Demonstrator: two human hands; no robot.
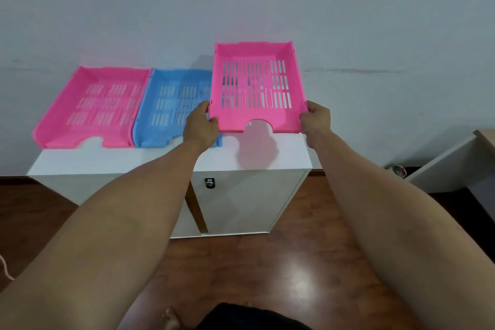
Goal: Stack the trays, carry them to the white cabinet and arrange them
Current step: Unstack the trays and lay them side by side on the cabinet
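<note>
A pink slotted tray hangs tilted above the right part of the white cabinet. My left hand grips its left front corner and my right hand grips its right front corner. On the cabinet top lie a second pink tray at the left and a blue tray beside it, side by side and touching. My left hand covers the blue tray's right front corner.
The cabinet stands against a pale wall and has a door with a small lock. Wooden floor lies in front of it. A light desk edge juts in at the right.
</note>
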